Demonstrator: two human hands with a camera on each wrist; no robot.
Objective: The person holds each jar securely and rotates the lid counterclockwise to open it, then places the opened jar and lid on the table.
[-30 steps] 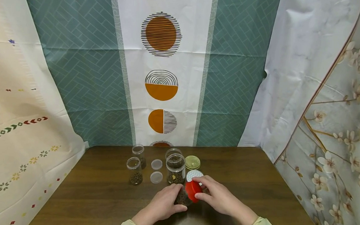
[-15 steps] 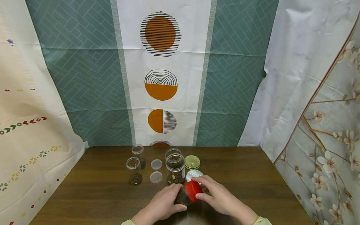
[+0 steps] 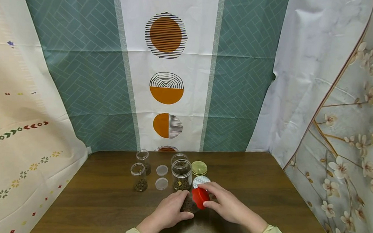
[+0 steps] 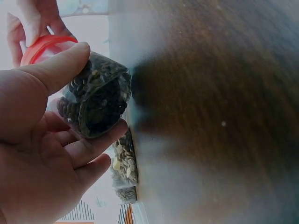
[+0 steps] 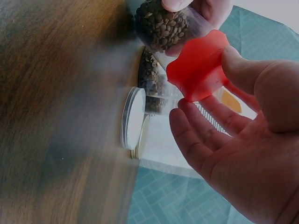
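Note:
My left hand (image 3: pixel 169 210) grips a clear jar (image 4: pixel 105 100) partly filled with dark brown beans or seeds, tilted low over the table. Its thumb lies along the near side, the fingers around the far side. A red lid (image 3: pixel 200 198) with a wavy edge covers the jar's mouth end. My right hand (image 3: pixel 227 203) pinches this lid between thumb and fingers, as the right wrist view shows closely. Behind the two hands stands a larger open jar (image 3: pixel 182 180) with brown contents and a few yellowish pieces.
Another open jar (image 3: pixel 179 158) stands behind the larger one. Two smaller open jars (image 3: pixel 141 182) are at left, beside two clear lids (image 3: pixel 162 183). A white-faced lid (image 3: pixel 200 180) and gold-coloured lids (image 3: pixel 199 167) lie at right on the wooden table (image 3: pixel 258 182).

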